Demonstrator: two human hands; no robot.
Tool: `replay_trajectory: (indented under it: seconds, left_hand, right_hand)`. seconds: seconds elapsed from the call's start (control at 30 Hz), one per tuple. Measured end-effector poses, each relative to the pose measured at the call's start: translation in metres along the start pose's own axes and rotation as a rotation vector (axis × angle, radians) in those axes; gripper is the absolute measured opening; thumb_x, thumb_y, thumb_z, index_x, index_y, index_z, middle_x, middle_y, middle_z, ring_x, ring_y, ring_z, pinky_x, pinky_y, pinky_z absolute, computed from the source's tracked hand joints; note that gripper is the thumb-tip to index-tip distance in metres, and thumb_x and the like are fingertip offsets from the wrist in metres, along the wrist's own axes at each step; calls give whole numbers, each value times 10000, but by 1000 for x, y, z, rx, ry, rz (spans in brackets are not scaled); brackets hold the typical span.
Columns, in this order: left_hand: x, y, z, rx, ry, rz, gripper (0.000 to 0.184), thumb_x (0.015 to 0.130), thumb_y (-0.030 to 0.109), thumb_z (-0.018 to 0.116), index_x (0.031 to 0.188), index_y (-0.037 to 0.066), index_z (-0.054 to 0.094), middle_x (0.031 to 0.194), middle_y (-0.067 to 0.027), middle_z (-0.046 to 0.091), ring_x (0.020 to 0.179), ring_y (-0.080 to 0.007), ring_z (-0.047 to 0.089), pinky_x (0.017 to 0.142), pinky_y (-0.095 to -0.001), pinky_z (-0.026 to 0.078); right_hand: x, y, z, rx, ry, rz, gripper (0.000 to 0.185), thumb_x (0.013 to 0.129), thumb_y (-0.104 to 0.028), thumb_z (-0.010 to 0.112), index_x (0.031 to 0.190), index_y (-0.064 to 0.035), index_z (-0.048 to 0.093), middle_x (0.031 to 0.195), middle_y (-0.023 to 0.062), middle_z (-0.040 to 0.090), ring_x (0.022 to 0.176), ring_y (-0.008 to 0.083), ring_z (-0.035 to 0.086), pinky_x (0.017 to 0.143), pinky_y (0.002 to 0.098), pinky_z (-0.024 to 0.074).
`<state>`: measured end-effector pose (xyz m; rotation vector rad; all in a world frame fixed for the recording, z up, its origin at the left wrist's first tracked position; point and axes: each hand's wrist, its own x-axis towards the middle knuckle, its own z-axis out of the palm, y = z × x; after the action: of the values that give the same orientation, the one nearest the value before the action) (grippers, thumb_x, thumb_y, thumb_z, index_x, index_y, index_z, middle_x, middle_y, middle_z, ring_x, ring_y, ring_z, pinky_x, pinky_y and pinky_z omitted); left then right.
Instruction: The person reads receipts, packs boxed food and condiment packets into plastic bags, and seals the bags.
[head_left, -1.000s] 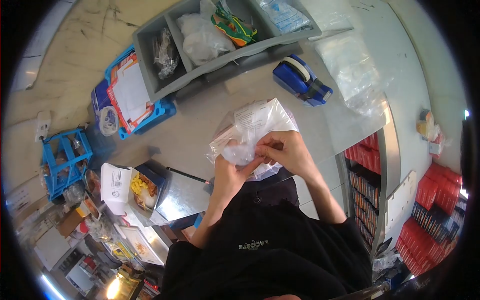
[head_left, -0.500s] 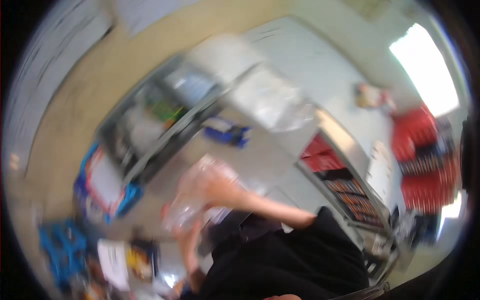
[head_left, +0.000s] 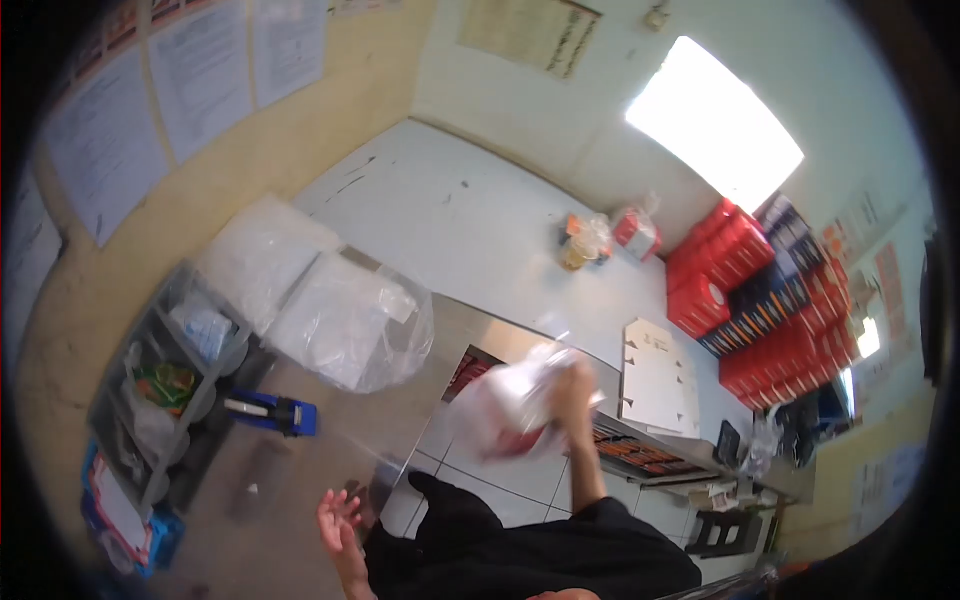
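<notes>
Bag (head_left: 515,400) in right grip (head_left: 573,400)

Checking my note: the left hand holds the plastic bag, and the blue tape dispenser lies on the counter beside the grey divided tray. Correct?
Not quite: the head view shows the right hand holding the plastic bag, while the left hand is open. The blue tape dispenser does lie on the counter beside the grey divided tray.

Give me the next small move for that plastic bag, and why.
Probably bring the plastic bag over the white counter. The right hand holds the bag up, with floor tiles showing behind it; the left hand is open and empty, and the counter shows bare space near the bagged red box.
</notes>
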<state>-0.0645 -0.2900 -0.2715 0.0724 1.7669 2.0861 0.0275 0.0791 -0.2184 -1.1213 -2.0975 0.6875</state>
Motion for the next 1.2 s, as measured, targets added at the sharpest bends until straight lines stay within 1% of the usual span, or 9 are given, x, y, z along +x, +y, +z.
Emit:
replay_trajectory:
  seconds: [0.17, 0.27, 0.43, 0.57, 0.67, 0.8, 0.9, 1.0, 1.2]
  left_hand:
    - [0, -11, 45, -111, 76, -16, 548, 884, 333, 545, 1310, 43, 357, 1226, -125, 479, 1056, -200, 536, 864, -290, 407]
    - [-20, -18, 50, -71, 151, 18, 468, 871, 155, 574, 1289, 50, 391, 1220, -119, 503, 1060, -186, 544, 843, -283, 447]
    - [-60, -32, 30, 35, 405, 17, 440, 881, 115, 561, 1284, 66, 392, 1224, -97, 495, 1056, -168, 538, 851, -294, 450]
    - [-98, -57, -10, -51, 766, 131, 435, 870, 85, 573, 1269, 70, 400, 1152, -109, 510, 1031, -158, 543, 848, -293, 447]
    - [-127, -64, -51, -108, 1044, 245, 395, 861, 114, 595, 1227, 62, 458, 1123, -98, 536, 977, -158, 557, 813, -281, 453]
    - [-182, -43, -153, 88, 1431, 221, 332, 845, 73, 574, 1167, 39, 501, 1055, -121, 557, 937, -203, 559, 820, -314, 447]
    - [-237, -71, -273, 804, 1658, 151, 352, 799, 63, 560, 1148, 42, 516, 1078, -153, 534, 997, -323, 507, 888, -388, 387]
    - [-279, -73, -360, 956, 1752, -55, 397, 751, 69, 594, 1141, 58, 526, 1159, -146, 494, 1063, -354, 455, 912, -419, 362]
    - [-279, -56, -449, 1057, 1385, -426, 535, 659, 72, 664, 1171, 80, 507, 1173, -156, 448, 1063, -361, 444, 876, -440, 388]
  right_hand:
    - [186, 225, 8, -955, 424, -278, 178, 851, -226, 474, 819, -74, 560, 749, 109, 592, 655, 250, 586, 569, 409, 462]
    - [204, 230, 22, -927, 231, -128, 160, 853, -198, 490, 860, -61, 573, 791, 111, 603, 693, 239, 594, 609, 383, 470]
    - [109, 102, 105, -273, 114, -457, 154, 856, -150, 517, 928, -39, 596, 860, 113, 623, 757, 220, 606, 676, 341, 483]
    - [-107, -54, 167, 199, -890, -536, 172, 858, -111, 539, 983, -21, 614, 916, 114, 638, 808, 205, 616, 730, 307, 493]
    - [-251, -171, 180, 464, -1482, -1083, 120, 805, -123, 614, 911, -93, 663, 889, 75, 653, 740, 233, 637, 642, 307, 498]
    - [-393, -271, 223, 204, -1594, -1171, 255, 735, -321, 691, 815, -81, 657, 799, 80, 643, 724, 238, 636, 634, 364, 497]
    - [-476, -300, 284, 37, -1248, -1475, 348, 716, -368, 692, 815, -37, 644, 700, 98, 645, 651, 242, 636, 584, 330, 480]
    - [-506, -307, 298, -192, -1686, -1220, 343, 753, -332, 648, 812, 5, 620, 698, 114, 643, 681, 267, 635, 620, 362, 485]
    - [-573, -341, 290, 305, -1361, -893, 258, 806, -193, 549, 885, 52, 526, 766, 214, 616, 802, 388, 594, 726, 428, 463]
